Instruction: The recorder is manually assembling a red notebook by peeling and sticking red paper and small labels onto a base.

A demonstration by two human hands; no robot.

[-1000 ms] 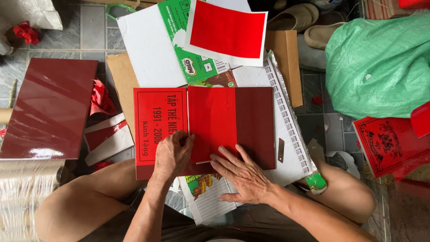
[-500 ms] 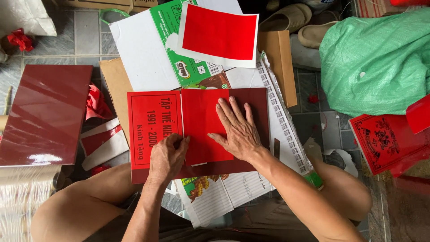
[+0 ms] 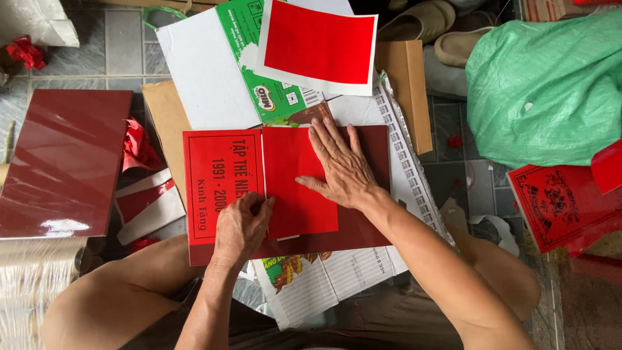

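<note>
on dark red cover (image 3: pixel 363 230): r hand (image 3: pixel 340 170) flat, fingers spread, pressing red sheet (image 3: pixel 295 194); l hand (image 3: pixel 241 227) pinching sheet edge.

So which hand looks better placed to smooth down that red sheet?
Probably the right hand: it lies flat, fingers spread, on the red sheet. The left hand is curled at the sheet's lower left edge, seemingly pinning it on the dark red cover.

Home floor workshop: tiled floor (image 3: pixel 123 39), sandals (image 3: pixel 421 19), cardboard scraps (image 3: pixel 405 84).
</note>
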